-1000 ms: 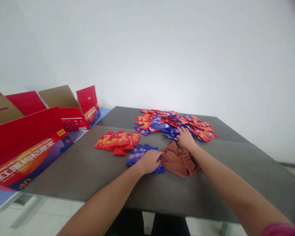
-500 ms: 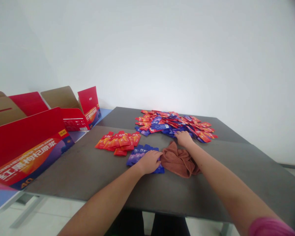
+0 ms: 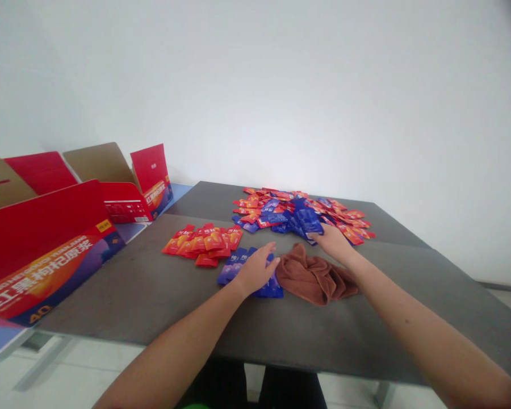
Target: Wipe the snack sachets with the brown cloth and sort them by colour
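We see the left hand [image 3: 255,271] lying flat, fingers spread, on the blue stack [image 3: 230,272]. The right hand [image 3: 334,241] grips a fan of blue sachets [image 3: 310,221] at the near edge of the mixed heap [image 3: 281,204]. A brown cloth [image 3: 315,278] lies between the hands, and bare tabletop [image 3: 132,295] runs to the front edge.

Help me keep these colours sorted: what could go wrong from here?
The right hand grips several blue sachets fanned loosely; some might slip into the mixed pile. The brown cloth lies between that hand and the blue stack under the left hand, so it could snag them.
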The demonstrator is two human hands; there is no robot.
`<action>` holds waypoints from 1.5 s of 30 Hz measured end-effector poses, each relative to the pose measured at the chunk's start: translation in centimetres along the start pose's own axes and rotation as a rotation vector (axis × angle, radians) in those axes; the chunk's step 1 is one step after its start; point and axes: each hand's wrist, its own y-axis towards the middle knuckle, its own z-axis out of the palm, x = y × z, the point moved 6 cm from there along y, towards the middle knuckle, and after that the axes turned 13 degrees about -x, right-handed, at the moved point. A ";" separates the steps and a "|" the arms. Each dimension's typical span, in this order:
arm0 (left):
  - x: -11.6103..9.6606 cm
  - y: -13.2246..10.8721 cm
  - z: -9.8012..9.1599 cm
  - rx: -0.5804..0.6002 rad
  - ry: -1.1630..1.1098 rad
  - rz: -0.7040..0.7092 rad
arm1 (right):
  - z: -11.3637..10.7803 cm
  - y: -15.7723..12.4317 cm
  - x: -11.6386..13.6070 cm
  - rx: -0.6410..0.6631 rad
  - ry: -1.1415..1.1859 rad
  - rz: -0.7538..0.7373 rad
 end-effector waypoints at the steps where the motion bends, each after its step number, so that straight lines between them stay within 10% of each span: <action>1: 0.0 0.1 -0.1 -0.024 -0.160 -0.083 | -0.2 -0.5 0.8 0.005 0.195 0.059; 5: -1.0 -0.2 0.3 -0.015 -0.908 -0.359 | 1.1 -3.8 5.6 0.161 1.227 0.361; 8: -1.1 -0.7 0.7 -0.031 -1.160 -0.567 | 2.8 -5.8 9.0 0.293 1.443 0.441; 13: -0.4 -1.4 1.0 -0.122 -1.270 -0.807 | 4.0 -6.2 10.0 0.175 1.164 0.280; 19: 0.6 -1.1 0.3 -0.251 -1.238 -0.888 | 2.3 -6.3 5.4 -0.075 0.646 0.131; 26: 1.4 -1.1 -0.5 -0.324 -1.232 -0.999 | 5.0 -8.1 3.9 0.306 0.121 -0.134; 31: 1.0 -1.4 -0.5 -0.301 -1.184 -0.975 | 0.9 -5.8 1.5 -0.214 0.124 0.200; 35: 1.1 -2.3 0.8 -0.235 -1.121 -1.003 | -2.8 -6.5 3.1 -0.558 0.301 0.106; 41: -0.6 -2.7 1.8 -0.059 -1.129 -0.700 | -0.1 -8.7 10.5 -0.251 0.410 -0.276; 45: -1.1 -3.5 1.9 0.003 -1.000 -0.808 | 0.6 -7.2 7.8 -0.300 0.233 -0.111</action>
